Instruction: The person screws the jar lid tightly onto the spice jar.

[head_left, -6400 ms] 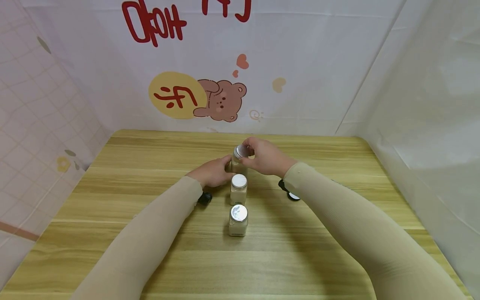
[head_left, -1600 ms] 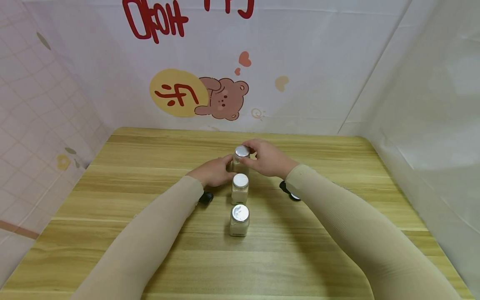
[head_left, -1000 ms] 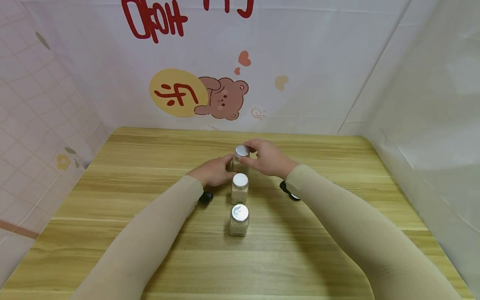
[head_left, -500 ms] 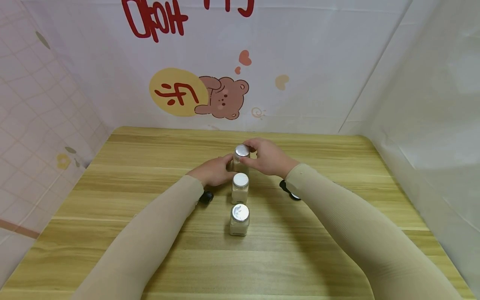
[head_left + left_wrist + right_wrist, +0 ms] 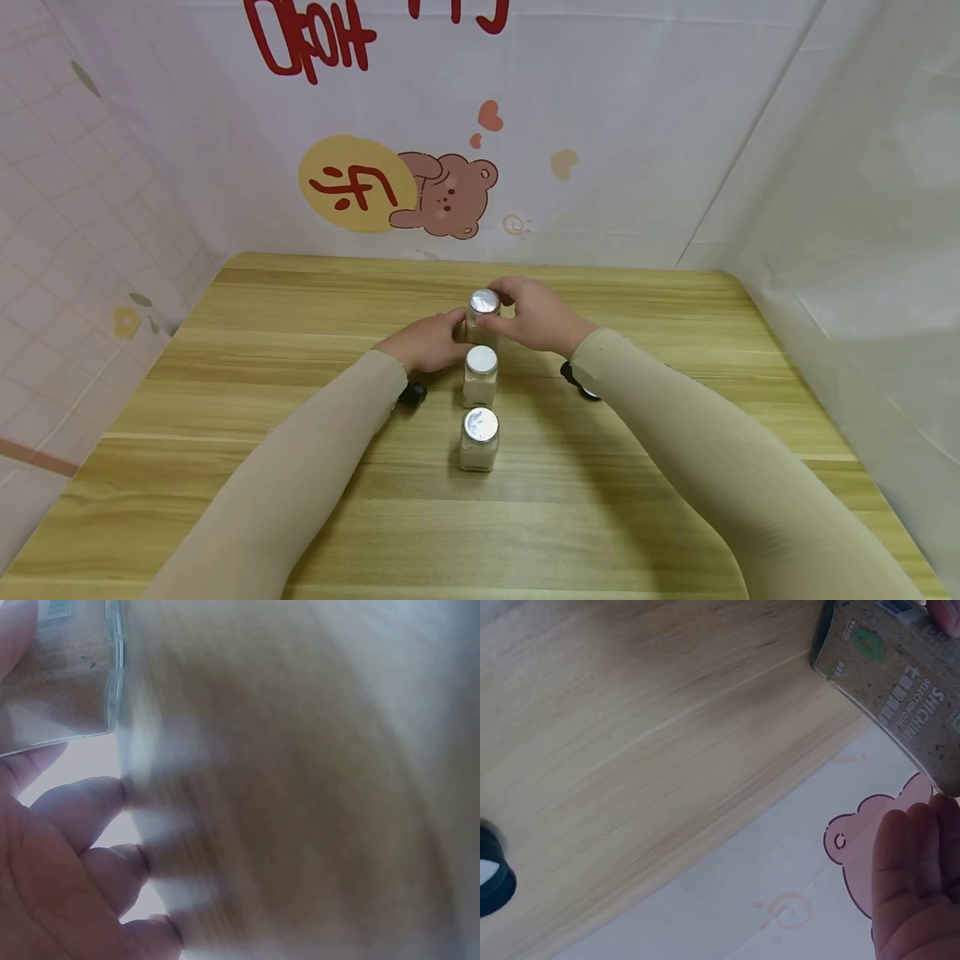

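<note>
In the head view, the far one of three square glass spice jars (image 5: pixel 482 335) stands between my hands, its silver lid (image 5: pixel 484 300) on top. My left hand (image 5: pixel 427 343) grips its body from the left, fingers behind and thumb in front. With thumb and fingers, my right hand (image 5: pixel 543 317) pinches the jar at the lid from the right. The right wrist view shows brown speckled contents and white print on this jar (image 5: pixel 900 694). In the left wrist view, its glass corner (image 5: pixel 64 690) is between the left thumb and fingers.
Two more spice jars, a middle one (image 5: pixel 480 388) and a near one (image 5: pixel 478 450), line up toward me with silver lids on. Black pieces show beside the left cuff (image 5: pixel 412 394) and right cuff (image 5: pixel 573 375). A white wall sheet with a bear (image 5: pixel 450 198) backs the wooden table (image 5: pixel 525 533).
Both hands keep their places on the far jar, the right fingertips shifting slightly at the lid. The head view has moved a little since the oldest frame. The other jars stay put.
</note>
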The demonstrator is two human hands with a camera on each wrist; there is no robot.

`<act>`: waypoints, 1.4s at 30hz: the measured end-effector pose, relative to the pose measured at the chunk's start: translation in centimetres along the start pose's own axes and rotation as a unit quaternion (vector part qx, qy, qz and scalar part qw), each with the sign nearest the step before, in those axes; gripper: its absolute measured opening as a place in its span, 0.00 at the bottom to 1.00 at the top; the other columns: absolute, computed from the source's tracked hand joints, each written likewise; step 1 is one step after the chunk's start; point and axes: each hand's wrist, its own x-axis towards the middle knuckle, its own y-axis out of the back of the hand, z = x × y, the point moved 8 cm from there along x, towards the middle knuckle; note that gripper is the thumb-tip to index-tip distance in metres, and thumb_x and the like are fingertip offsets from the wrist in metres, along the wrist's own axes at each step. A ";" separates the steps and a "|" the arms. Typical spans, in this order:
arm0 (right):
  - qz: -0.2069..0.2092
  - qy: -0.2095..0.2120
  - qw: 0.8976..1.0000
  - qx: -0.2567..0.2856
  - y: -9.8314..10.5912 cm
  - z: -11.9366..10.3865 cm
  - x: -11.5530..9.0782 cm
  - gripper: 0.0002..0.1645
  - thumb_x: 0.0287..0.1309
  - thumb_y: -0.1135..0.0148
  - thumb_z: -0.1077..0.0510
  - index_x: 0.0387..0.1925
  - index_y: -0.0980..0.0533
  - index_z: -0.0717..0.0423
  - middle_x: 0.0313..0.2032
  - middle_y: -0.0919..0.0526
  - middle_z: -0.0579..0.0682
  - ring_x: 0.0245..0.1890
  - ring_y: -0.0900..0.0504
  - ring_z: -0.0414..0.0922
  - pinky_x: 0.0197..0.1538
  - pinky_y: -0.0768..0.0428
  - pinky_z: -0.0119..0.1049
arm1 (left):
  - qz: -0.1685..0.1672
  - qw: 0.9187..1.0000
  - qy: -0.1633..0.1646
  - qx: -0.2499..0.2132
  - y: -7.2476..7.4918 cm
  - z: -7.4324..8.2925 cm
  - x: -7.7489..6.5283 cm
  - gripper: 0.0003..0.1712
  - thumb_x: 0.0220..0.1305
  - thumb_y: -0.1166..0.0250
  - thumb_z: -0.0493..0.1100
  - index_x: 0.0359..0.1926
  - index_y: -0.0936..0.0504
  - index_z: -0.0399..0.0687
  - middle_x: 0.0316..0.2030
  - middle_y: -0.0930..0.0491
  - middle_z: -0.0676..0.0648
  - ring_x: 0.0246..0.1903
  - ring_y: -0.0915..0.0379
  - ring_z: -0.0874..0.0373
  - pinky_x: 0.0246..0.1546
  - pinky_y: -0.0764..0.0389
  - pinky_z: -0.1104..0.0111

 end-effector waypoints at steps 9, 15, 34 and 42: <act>0.000 0.021 1.000 0.018 -0.1 -0.3 0.1 0.23 0.69 0.31 0.51 0.60 0.21 0.57 0.51 0.14 0.50 0.54 0.17 0.48 0.61 0.20 0.49 | -0.002 1.000 0.000 -0.006 0.0 0.1 -0.2 0.39 0.73 0.37 0.62 0.79 0.38 0.61 0.74 0.30 0.40 0.76 0.36 0.43 0.76 0.36 0.47; 0.005 0.013 0.999 0.029 0.0 -0.4 0.0 0.19 0.69 0.30 0.51 0.55 0.19 0.55 0.49 0.14 0.48 0.52 0.18 0.47 0.60 0.20 0.48 | 0.000 1.000 -0.002 -0.003 0.0 0.0 -0.1 0.40 0.73 0.37 0.63 0.79 0.39 0.62 0.74 0.30 0.41 0.76 0.37 0.43 0.77 0.36 0.47; 0.024 -0.005 0.999 0.045 -0.4 0.3 -0.2 0.22 0.68 0.29 0.47 0.56 0.20 0.54 0.48 0.14 0.48 0.51 0.17 0.49 0.55 0.19 0.47 | -0.001 1.000 0.003 0.003 -0.2 -0.1 0.0 0.41 0.73 0.37 0.61 0.81 0.41 0.61 0.76 0.32 0.40 0.77 0.39 0.42 0.77 0.38 0.46; 0.007 0.018 0.999 0.032 -0.6 0.0 -0.3 0.32 0.69 0.32 0.52 0.69 0.28 0.61 0.55 0.15 0.53 0.56 0.17 0.51 0.58 0.18 0.49 | 0.001 1.000 0.003 0.002 -0.2 -0.2 0.0 0.40 0.73 0.37 0.61 0.80 0.40 0.63 0.75 0.31 0.41 0.76 0.37 0.43 0.77 0.36 0.47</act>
